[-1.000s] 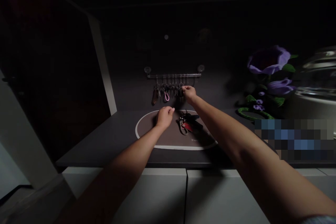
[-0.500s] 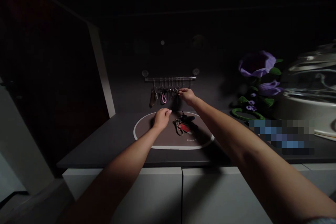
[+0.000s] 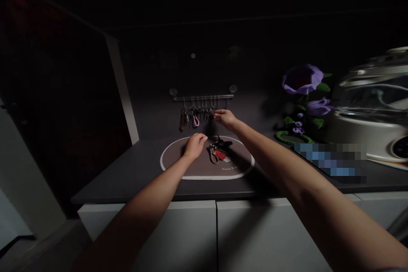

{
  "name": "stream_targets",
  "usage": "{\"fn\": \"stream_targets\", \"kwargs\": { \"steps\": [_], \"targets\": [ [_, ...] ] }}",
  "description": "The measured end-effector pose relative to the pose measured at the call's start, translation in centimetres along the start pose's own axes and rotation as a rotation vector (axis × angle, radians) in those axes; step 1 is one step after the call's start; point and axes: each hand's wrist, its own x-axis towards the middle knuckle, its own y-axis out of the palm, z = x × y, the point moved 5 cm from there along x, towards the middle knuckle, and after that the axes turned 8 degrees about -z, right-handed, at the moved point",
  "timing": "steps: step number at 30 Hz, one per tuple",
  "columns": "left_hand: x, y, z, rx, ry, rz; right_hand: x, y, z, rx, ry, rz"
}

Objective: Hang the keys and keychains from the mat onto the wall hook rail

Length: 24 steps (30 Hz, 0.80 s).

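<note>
My right hand (image 3: 225, 119) is up by a clear wall rack (image 3: 204, 97), its fingertips pressed together beside the rightmost of the hanging keys (image 3: 208, 113). Whatever may be between those fingertips is too small and dark to make out. Lower and to the left, my left hand (image 3: 195, 145) hovers over a brown oval mat (image 3: 178, 165) with a white rim. Its fingers are curled in, and nothing shows in them. On the mat, right of that hand, lies a bunch of keys (image 3: 219, 153) with a red tag and a braided strap.
A brown key case (image 3: 182, 121) and a pink loop (image 3: 196, 121) hang from the rack's left half. Purple flowers (image 3: 302, 80) and a pale domed appliance (image 3: 366, 136) stand at the right of the dark counter (image 3: 124, 174). White cabinet fronts (image 3: 185, 225) are below.
The view has shifted slightly to the right. My right hand stays by the rack, its fingertips a little lower against the hanging keys. My left hand keeps nearly the same pose above the mat.
</note>
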Motion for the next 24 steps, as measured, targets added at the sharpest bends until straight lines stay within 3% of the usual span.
{"fn": "stream_targets", "kwargs": {
  "steps": [13,24],
  "targets": [
    [-0.7,0.0,-0.7,0.007,0.067,0.047,-4.1,-0.8,1.4,0.158,0.005,0.032],
    [-0.1,-0.5,-2.9,-0.003,0.115,0.073,-7.8,-3.9,0.3,0.123,-0.034,0.013]
  ]
}}
